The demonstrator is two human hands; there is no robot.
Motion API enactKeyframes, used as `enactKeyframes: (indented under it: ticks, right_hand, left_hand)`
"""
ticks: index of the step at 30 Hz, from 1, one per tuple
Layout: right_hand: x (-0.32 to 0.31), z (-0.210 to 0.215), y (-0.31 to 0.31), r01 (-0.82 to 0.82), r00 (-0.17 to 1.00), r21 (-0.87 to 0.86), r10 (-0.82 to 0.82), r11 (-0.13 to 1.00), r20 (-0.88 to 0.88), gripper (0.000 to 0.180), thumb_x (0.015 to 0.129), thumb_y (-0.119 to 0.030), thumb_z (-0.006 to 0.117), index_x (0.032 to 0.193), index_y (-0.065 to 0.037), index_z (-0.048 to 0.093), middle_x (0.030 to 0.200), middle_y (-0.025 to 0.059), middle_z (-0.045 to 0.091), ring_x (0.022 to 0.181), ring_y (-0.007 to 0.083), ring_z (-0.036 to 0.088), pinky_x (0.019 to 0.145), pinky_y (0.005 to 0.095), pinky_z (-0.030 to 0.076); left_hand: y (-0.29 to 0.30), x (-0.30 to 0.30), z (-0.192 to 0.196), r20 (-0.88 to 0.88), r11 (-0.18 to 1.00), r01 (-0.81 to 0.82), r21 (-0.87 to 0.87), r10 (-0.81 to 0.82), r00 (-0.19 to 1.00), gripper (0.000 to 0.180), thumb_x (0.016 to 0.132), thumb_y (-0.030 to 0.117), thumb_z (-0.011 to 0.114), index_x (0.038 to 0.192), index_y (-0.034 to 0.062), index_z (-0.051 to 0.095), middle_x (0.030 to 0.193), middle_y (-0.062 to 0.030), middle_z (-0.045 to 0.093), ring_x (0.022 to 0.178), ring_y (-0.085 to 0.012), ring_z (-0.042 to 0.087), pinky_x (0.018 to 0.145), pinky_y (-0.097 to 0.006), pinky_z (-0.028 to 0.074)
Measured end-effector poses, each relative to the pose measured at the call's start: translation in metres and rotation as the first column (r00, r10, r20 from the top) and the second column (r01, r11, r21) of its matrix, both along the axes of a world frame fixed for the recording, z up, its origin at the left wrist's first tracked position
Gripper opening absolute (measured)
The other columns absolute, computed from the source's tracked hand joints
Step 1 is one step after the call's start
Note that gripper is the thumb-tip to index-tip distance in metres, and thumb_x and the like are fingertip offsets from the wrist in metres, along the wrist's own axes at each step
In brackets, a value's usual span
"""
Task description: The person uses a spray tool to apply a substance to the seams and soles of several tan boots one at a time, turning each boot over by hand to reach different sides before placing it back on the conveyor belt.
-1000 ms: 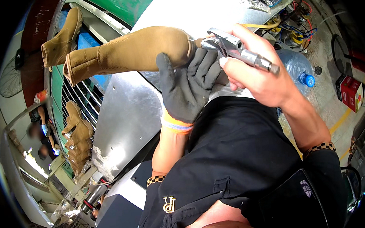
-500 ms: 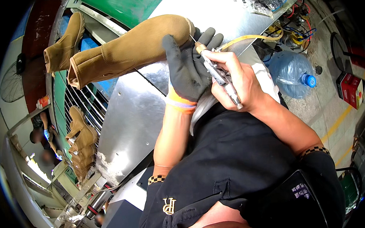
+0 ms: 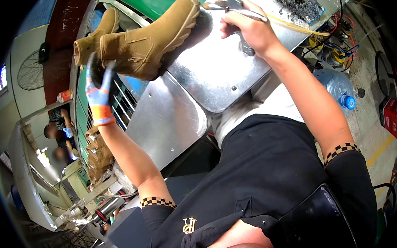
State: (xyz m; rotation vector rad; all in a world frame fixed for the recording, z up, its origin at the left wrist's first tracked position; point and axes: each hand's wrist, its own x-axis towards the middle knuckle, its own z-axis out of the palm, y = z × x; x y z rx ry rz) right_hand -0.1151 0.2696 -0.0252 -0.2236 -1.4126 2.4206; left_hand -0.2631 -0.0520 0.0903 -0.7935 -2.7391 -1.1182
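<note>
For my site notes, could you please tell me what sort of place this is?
Most likely a shoe factory floor. A tan suede boot lies on a sheet-metal workbench, more tan boots are stacked by a green rack, and other workers sit nearby.

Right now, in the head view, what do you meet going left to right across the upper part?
Wall fan → gloved left hand → tan boot → bare right hand holding a metal tool → water bottle → red box.

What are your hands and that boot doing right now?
Left hand gloved, gripping tan boot at its opening. Right hand bare, holding metal tool at the sole's toe. Nothing between them.
</note>
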Motion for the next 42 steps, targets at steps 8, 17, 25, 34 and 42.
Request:
enactKeyframes:
  ticks: [8,17,25,34,42]
  right_hand:
    - [-0.072,-0.026,0.0,-0.066,0.992,0.09,0.056,0.994,0.109,0.014,0.085,-0.014,0.059,0.078,-0.003,0.065,0.07,0.0059,0.063,0.064,0.014,0.061,0.057,0.0292,0.05]
    - [-0.073,-0.016,-0.002,-0.08,0.968,-0.042,0.088,0.996,0.236,0.011,0.086,-0.013,0.06,0.087,-0.003,0.057,0.064,0.0043,0.059,0.053,0.0137,0.06,0.048,0.0276,0.05]
    - [-0.069,-0.017,-0.018,-0.186,0.954,0.082,0.16,0.979,0.254,0.014,0.088,-0.018,0.063,0.088,-0.005,0.058,0.07,0.0036,0.063,0.057,0.0119,0.063,0.043,0.0252,0.047]
    - [-0.019,-0.019,0.023,0.055,0.987,0.202,-0.084,0.978,0.139,0.025,0.089,-0.015,0.061,0.111,-0.002,0.061,0.077,0.0031,0.063,0.064,0.0101,0.063,0.052,0.0227,0.047]
    - [0.037,-0.007,0.046,0.107,0.97,0.369,-0.179,0.923,0.166,0.033,0.094,-0.013,0.057,0.123,0.003,0.056,0.08,0.0069,0.064,0.068,0.0128,0.062,0.063,0.0254,0.053]
  left_hand:
    - [0.008,-0.039,0.008,-0.133,0.886,-0.122,0.448,0.2,0.971,0.037,0.094,0.014,0.062,0.128,0.0019,0.056,0.112,-0.0074,0.065,0.106,-0.0147,0.058,0.093,-0.029,0.046]
    - [0.027,0.032,0.014,0.253,0.985,0.076,-0.152,-0.035,0.967,0.027,0.091,0.008,0.064,0.116,-0.002,0.062,0.102,-0.0081,0.069,0.09,-0.012,0.063,0.08,-0.027,0.05]
    - [0.069,0.052,0.0,0.369,0.97,-0.096,0.224,0.006,0.929,0.036,0.092,0.012,0.064,0.125,-0.0021,0.056,0.111,-0.0089,0.065,0.097,-0.0129,0.061,0.083,-0.026,0.05]
    - [0.03,0.065,-0.017,0.178,0.954,-0.065,0.293,0.012,0.984,0.041,0.087,0.017,0.06,0.122,-0.0058,0.059,0.11,-0.0106,0.066,0.096,-0.0177,0.063,0.084,-0.03,0.051]
    - [0.034,0.14,-0.009,0.26,0.972,-0.062,0.227,0.001,0.966,0.054,0.089,0.029,0.064,0.125,-0.0091,0.055,0.118,-0.0239,0.064,0.109,-0.0309,0.062,0.1,-0.042,0.046]
